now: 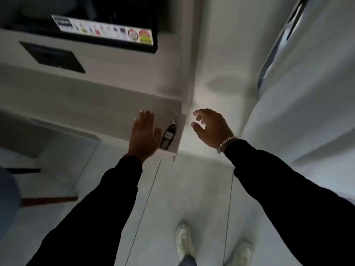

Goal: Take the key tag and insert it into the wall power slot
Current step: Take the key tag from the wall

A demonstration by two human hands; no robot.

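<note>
A dark key tag (pixel 168 136) with a small metal ring at its far end lies near the right corner of a pale shelf (pixel 107 112). My left hand (pixel 144 135) lies flat and open on the shelf just left of the tag, fingers straight. Off the shelf's right edge, my right hand (pixel 210 128) hovers in front of the white wall, fingers curled and apart, holding nothing; a chain bracelet circles its wrist. No wall power slot can be made out in this blurred head view.
A black television (pixel 92 24) with a row of stickers hangs above the shelf, and a dark rectangular panel (pixel 51 57) sits below it. A white door with a metal handle (pixel 278 41) stands at right. My shoes show on the pale tiled floor (pixel 184 192).
</note>
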